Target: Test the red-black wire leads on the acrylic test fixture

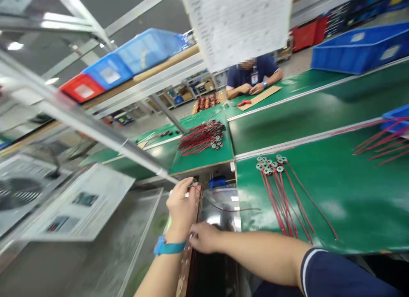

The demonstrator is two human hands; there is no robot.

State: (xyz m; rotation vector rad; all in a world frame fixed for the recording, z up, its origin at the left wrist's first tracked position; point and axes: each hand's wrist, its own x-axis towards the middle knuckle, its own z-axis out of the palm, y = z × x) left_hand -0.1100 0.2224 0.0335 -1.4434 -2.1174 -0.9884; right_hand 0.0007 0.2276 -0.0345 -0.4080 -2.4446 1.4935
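My left hand, with a blue wrist strap, is closed at the far end of a long brown strip with holes. A thin dark red wire runs from its fingertips to the right, its free end over the green mat. The part at the wire's held end is hidden by the fingers. My right hand is closed beside the strip, nearer to me. Something small and dark shows at its fingertips, too small to name. On the bench to the right lies a bunch of red wires with round metal ends.
A larger pile of red wires lies beyond on the green bench. More red wires are at the right by a blue bin. A metal post slants at the left. A co-worker sits across, behind a hanging paper sheet.
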